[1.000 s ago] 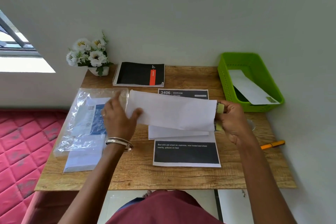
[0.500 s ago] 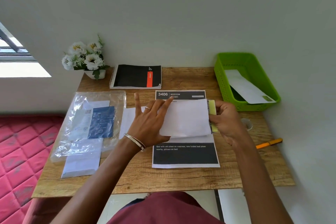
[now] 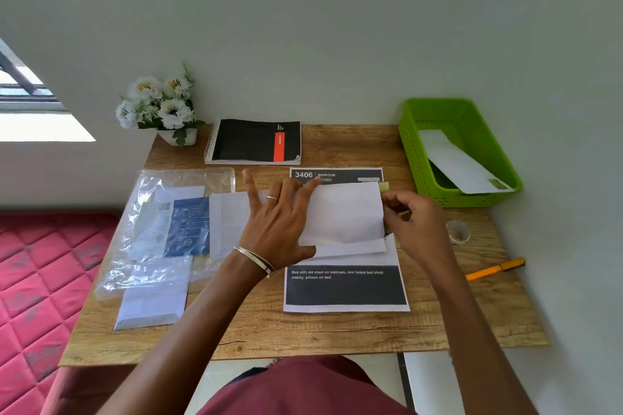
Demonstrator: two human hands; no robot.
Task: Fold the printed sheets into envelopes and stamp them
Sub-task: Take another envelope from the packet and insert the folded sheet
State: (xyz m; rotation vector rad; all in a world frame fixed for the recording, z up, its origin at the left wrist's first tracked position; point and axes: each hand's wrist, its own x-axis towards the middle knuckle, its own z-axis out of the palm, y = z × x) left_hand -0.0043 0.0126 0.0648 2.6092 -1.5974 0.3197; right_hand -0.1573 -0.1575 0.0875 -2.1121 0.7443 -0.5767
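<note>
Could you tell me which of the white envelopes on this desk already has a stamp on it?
The envelope lying in the green basket: it alone shows a small green stamp at its near corner. The one under the left hand shows none.

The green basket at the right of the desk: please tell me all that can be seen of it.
The green basket looks like plastic, rectangular, with slotted walls and a rolled rim. It stands upright on the back right corner of the wooden desk, close to the wall. Inside lies one white envelope, slanted, its near end resting up on the rim, with a small greenish stamp at that end. Something dark lies beneath it. No hand touches the basket.
</note>
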